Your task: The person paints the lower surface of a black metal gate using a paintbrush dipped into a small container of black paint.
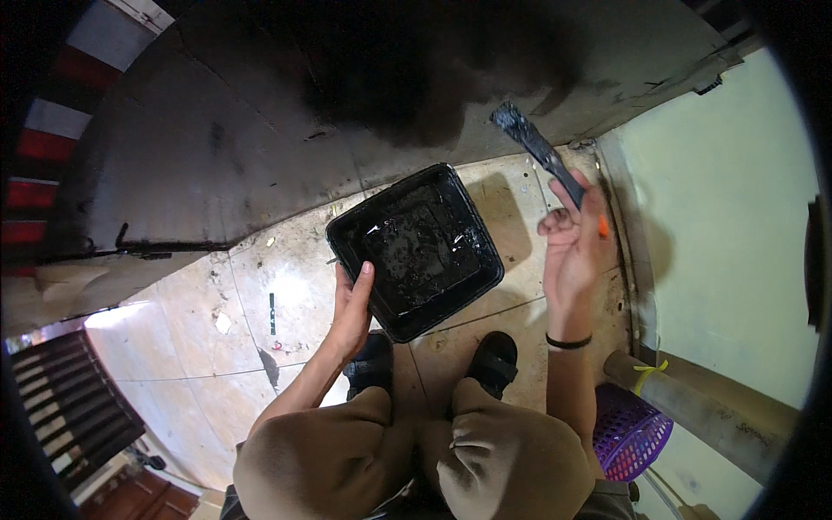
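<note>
My left hand [354, 303] grips the near left side of a square black tray [485, 276], its thumb over the rim. Wet, shiny black paint [416, 247] coats the tray's inside. Held up to the right of the tray, my right hand [574, 234] closes round the handle of a paintbrush [542, 152] with dark, paint-loaded bristles and an orange handle end. The bristles point up and left, in front of the dark panel [260, 147] with a blacker, painted-looking patch. From this view I cannot tell whether they touch it.
Light floor tiles [191, 347] with specks and scraps lie below. A purple basket [633, 433] and a thick pipe [702, 416] with a yellow tie stand at the right, by the pale green wall [719, 234]. At the lower left is a dark slatted rack [74, 407].
</note>
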Demonstrator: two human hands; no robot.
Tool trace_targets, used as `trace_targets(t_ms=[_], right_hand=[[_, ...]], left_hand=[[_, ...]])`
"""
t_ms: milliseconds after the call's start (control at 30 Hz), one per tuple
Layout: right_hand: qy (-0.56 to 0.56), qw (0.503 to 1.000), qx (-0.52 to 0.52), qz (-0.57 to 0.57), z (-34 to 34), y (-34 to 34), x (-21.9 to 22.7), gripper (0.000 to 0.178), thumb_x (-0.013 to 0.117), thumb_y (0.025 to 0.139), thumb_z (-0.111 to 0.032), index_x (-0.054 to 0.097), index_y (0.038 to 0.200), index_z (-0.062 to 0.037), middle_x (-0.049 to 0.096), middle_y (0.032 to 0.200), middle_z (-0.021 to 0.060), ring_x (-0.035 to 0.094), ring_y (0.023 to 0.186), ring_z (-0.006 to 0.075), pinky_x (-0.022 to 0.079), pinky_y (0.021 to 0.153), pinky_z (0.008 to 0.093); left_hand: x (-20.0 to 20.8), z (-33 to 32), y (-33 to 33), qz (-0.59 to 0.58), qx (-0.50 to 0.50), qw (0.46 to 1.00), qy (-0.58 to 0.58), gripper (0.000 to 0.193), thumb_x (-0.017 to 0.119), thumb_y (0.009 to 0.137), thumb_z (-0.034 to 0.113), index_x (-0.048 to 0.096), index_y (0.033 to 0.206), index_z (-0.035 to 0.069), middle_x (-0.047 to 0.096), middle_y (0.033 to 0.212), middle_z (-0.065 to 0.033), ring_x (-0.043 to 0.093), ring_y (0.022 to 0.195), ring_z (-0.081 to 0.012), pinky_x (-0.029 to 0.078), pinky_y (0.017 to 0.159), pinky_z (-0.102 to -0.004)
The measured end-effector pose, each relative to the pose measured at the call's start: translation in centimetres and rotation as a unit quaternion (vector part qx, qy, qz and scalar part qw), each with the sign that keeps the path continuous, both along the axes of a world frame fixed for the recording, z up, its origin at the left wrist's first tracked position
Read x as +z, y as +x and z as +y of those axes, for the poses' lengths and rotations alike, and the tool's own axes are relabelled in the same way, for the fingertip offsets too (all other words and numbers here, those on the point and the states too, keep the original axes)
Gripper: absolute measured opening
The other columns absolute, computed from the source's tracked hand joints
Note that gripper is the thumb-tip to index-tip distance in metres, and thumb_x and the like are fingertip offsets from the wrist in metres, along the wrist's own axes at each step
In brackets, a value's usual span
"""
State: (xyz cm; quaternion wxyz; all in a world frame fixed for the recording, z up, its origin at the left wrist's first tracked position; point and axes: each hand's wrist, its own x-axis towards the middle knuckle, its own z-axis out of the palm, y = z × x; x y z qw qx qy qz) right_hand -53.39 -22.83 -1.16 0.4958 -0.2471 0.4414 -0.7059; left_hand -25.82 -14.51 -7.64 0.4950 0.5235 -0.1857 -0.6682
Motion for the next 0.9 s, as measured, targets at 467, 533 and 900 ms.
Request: trace_targets(t_ms=[467, 533, 900], right_hand=[[0.143, 0.988, -0.022, -0.046, -1.3, 3.2, -12.9, 0.047, 0.06, 0.103, -0.035, 0.057, 0.134, -0.0002, 0.068, 0.124, 0.0172, 0.07, 0.082, 0.0173, 0.053, 0.065, 0.0254], [0.152, 0.985, -0.001, -0.076, -1.2, 3.3, -12.2, 0.045, 0.06, 0.103, -0.033, 0.058, 0.134, -0.0013, 0.068, 0.126, 0.0157, 0.071, 0.083, 0.0176, 0.053, 0.065, 0.0258], [0.061, 0.995, 0.054, 0.05, -1.3, 4.4, -5.9, 0.031, 0.055, 0.106, -0.025, 0.061, 0.126, -0.0021, 0.07, 0.096, 0.006, 0.058, 0.06, 0.008, 0.044, 0.052, 0.0213]], left_hand=[[3.9, 4.6, 7.0, -0.08, 0.072, 0.994, 0.038, 0.078, 0.061, 0.099, 0.051, 0.027, 0.154, 0.008, 0.042, 0.151, -0.0139, 0.046, 0.136, -0.0289, 0.041, 0.112, -0.0437], [4.1, 4.6, 7.6, -0.07, 0.066, 0.995, 0.001, 0.079, 0.059, 0.099, 0.052, 0.025, 0.155, 0.008, 0.042, 0.152, -0.0144, 0.044, 0.138, -0.0295, 0.039, 0.114, -0.0446], [5.5, 6.2, 9.8, -0.078, 0.089, 0.993, -0.018, 0.088, 0.054, 0.098, 0.06, 0.023, 0.156, 0.002, 0.036, 0.157, -0.0153, 0.04, 0.142, -0.0324, 0.034, 0.118, -0.0471]])
